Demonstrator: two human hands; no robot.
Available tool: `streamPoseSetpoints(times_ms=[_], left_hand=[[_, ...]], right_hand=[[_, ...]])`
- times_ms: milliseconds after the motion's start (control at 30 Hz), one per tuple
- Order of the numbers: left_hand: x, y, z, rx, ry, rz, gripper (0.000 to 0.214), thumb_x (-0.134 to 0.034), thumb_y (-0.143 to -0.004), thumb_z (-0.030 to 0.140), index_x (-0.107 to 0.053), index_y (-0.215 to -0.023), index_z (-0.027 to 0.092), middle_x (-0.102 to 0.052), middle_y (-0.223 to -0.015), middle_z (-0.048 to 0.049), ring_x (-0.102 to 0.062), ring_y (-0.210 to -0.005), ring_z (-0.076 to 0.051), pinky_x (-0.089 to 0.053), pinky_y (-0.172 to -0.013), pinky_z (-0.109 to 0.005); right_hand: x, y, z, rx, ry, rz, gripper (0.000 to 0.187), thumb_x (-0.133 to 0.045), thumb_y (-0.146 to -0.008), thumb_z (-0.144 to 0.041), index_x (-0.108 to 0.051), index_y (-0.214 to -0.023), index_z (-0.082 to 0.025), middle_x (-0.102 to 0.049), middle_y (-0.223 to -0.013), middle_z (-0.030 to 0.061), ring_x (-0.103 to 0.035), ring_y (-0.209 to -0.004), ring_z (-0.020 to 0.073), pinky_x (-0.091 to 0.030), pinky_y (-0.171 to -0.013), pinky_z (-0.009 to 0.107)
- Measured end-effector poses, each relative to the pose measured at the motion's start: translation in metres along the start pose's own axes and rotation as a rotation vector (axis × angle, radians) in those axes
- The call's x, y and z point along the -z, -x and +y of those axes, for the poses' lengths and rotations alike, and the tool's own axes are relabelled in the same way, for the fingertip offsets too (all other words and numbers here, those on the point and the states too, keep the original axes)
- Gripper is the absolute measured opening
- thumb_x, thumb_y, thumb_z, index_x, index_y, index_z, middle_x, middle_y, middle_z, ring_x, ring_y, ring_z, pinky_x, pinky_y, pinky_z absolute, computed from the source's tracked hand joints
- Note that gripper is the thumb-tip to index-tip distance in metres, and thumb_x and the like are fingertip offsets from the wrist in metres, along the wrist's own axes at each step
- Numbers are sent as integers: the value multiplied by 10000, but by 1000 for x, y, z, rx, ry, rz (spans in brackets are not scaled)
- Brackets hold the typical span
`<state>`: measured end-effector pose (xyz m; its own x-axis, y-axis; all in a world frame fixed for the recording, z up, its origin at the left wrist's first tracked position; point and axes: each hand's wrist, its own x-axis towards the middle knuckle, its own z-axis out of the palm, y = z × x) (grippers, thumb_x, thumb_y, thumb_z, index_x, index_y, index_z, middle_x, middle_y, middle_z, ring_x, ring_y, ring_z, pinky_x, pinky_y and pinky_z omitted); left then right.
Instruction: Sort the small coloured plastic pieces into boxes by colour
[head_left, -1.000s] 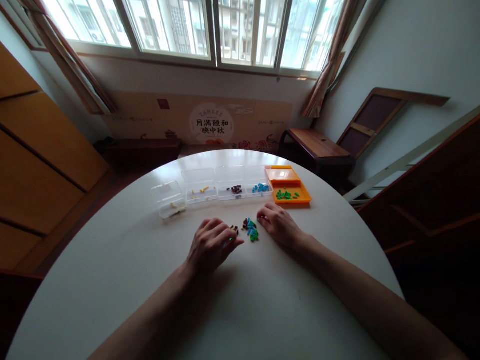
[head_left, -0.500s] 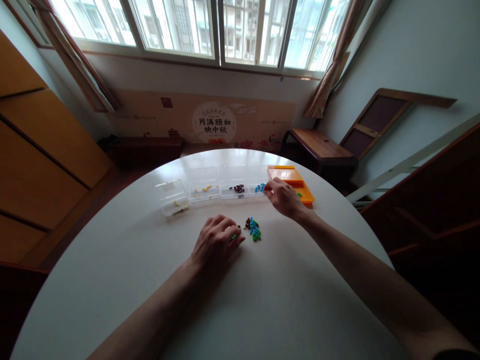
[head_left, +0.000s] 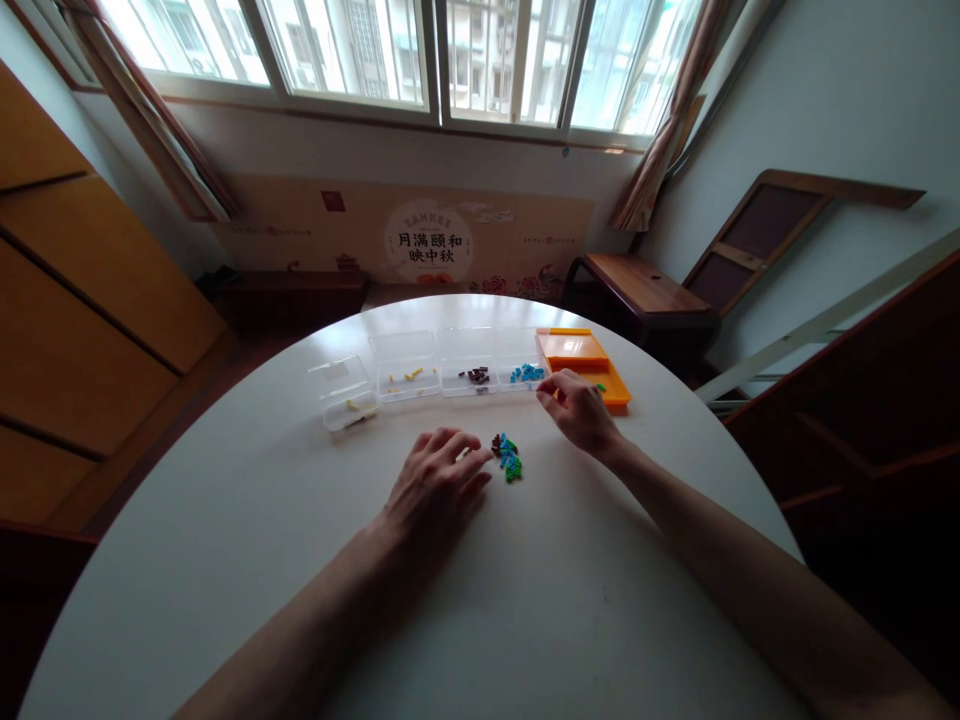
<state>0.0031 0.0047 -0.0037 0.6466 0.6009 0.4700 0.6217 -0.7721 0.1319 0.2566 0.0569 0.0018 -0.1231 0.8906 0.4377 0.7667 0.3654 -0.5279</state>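
Observation:
On the white table, my left hand (head_left: pixel 439 472) rests with its fingers bent and apart, its fingertips beside a small cluster of blue, green and brown toy bricks (head_left: pixel 510 460). Whatever lies under those fingers is hidden. My right hand (head_left: pixel 577 408) is closed in a pinch at the front corner of the clear box that holds loose blue bricks (head_left: pixel 527 373). Anything between its fingertips is too small to make out. An orange box (head_left: pixel 616 398) with its lid open stands just behind this hand, a few green bricks (head_left: pixel 601 387) inside.
Left of the blue bricks, open clear boxes hold dark brown bricks (head_left: pixel 477 376) and yellow bricks (head_left: pixel 413 375). A separate clear box (head_left: pixel 341 418) with pale yellow pieces stands farther left. Beyond the table's curved edge is a wooden chair (head_left: pixel 637 280).
My right hand has drawn back slightly toward me, uncovering more blue bricks. The left hand's fingers have shifted toward the cluster, and the green piece beneath them no longer shows.

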Motion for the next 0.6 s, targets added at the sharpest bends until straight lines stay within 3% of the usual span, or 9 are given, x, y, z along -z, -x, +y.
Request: streamPoseSetpoints(times_ms=[67, 167, 467, 600], left_hand=[[1, -2, 1, -49, -15, -34, 291, -543, -911, 260, -607, -1195, 272, -622, -1178, -71, -515, -1079, -247, -408, -885, -404], [2, -5, 3, -85, -13, -51, 301, -540, -913, 253, -611, -1199, 315, -585, -1268, -54, -478, -1164, -273, -391, -930, -432], [2, -1, 4, -93, 29, 28, 157, -560, -891, 206, -695, -935, 273, -649, -1141, -25, -504, -1144, -237, -389, -943, -402], [0, -1, 3, -69, 30, 38, 154, -598, -857, 200, -680, -977, 252, -657, -1121, -39, -511, -1128, -244, -397, -930, -405]], right_hand=[[0, 13, -3, 26, -24, -23, 113, -536, -869, -228, -631, -833, -181, -595, -810, 34, -557, -718, 154, -433, -670, 264], [-1, 26, -8, 49, -39, -46, 106, -547, -871, -226, -631, -822, -183, -600, -811, 33, -555, -715, 150, -437, -680, 266], [-12, 42, -35, 126, -120, -132, 64, -582, -859, -178, -640, -834, -190, -623, -845, 26, -563, -733, 138, -431, -682, 247], [-12, 45, -42, 178, -121, -162, 60, -598, -851, -151, -641, -839, -191, -637, -864, 35, -583, -807, 157, -440, -744, 265]])
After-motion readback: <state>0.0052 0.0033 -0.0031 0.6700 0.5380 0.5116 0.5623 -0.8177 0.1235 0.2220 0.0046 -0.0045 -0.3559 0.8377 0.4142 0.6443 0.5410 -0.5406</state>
